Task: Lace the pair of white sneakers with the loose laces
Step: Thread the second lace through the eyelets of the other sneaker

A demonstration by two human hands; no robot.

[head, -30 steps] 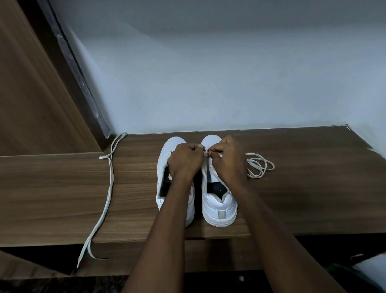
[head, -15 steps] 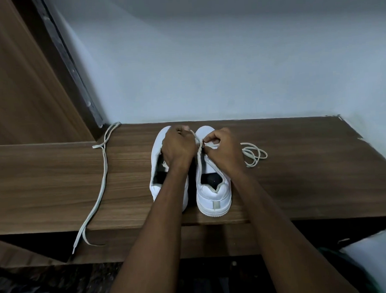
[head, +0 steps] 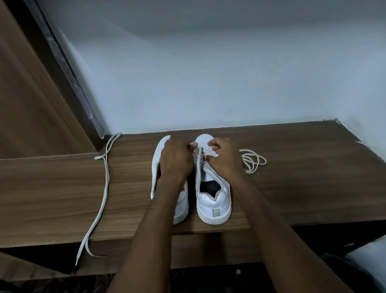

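- We note a wooden shelf (head: 300,186) against a pale wall (head: 228,67), mid-frame.
- Left of centre: a loose lace (head: 102,194) trails off the shelf edge.
- Centre: left sneaker (head: 181,204), largely behind our left hand (head: 175,160), fingers curled; what they grasp we cannot tell.
- Beside it, right sneaker (head: 214,203); our right hand (head: 223,158) pinches its lace (head: 254,161), whose slack is coiled to the right.
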